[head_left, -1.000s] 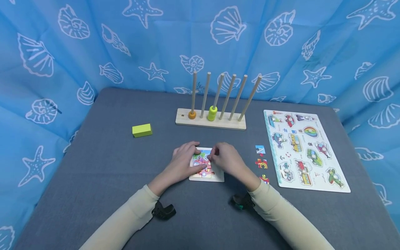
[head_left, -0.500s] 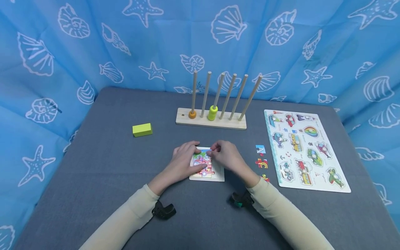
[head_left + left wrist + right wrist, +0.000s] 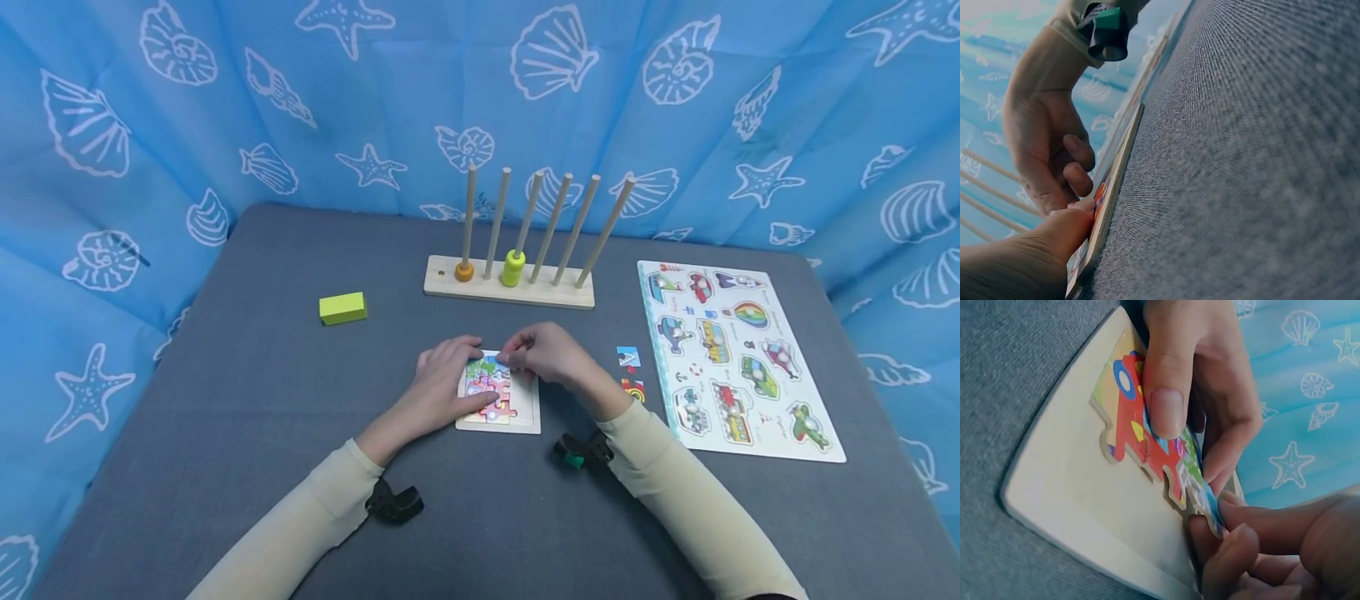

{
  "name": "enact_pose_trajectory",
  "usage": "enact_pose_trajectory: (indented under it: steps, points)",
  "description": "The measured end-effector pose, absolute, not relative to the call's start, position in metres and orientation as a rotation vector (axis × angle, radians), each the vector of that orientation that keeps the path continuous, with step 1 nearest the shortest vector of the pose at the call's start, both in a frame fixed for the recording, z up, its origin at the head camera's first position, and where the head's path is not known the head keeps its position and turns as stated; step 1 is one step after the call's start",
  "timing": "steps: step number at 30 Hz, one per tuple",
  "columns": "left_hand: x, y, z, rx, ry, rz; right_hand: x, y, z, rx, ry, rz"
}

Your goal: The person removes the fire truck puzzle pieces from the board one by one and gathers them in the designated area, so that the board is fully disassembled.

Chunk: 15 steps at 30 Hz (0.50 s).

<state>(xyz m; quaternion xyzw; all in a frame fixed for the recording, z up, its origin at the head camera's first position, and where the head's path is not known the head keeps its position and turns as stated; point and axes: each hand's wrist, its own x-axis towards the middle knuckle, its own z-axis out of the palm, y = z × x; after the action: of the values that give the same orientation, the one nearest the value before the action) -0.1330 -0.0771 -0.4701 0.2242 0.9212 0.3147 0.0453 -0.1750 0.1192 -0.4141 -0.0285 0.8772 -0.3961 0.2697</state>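
Observation:
A small jigsaw puzzle board [image 3: 528, 417] with a pale wooden frame lies on the table, its left part filled with interlocked colourful pieces. My left hand [image 3: 438, 390] lies over the left side, its thumb resting on the red and pink pieces [image 3: 1147, 440] and its fingers at the far side. At the board's far edge my right hand [image 3: 551, 357] pinches a blue-and-white puzzle piece [image 3: 1211, 509] between thumb and fingertips. In the right wrist view this piece is slightly tilted beside the assembled ones. The left wrist view shows the board's edge [image 3: 1110, 194] side-on.
Loose puzzle pieces [image 3: 628, 357] lie right of the board, partly behind the right sleeve. A picture peg board [image 3: 738, 362] is farther right. Behind stands a wooden rack [image 3: 450, 283] with upright pegs and orange and green beads. A yellow-green block [image 3: 342, 308] sits at left.
My right hand has shifted slightly farther away along the board's top edge, still pinching the piece. The right forearm now covers the nearest loose piece. My left hand stays put.

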Motion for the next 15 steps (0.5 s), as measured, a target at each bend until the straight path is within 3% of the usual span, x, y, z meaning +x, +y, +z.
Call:
enact_pose_trajectory:
  steps: [7,15]
  points:
    - [-0.1324,-0.0785,-0.4687,0.701,2.813,0.96,-0.1779,0.1167,-0.4157,-0.109,2.365,-1.066]
    - [-0.133,-0.0772,-0.4699,0.711,2.831,0.945,-0.183,0.1129,-0.4139,0.036,2.322,-1.036]
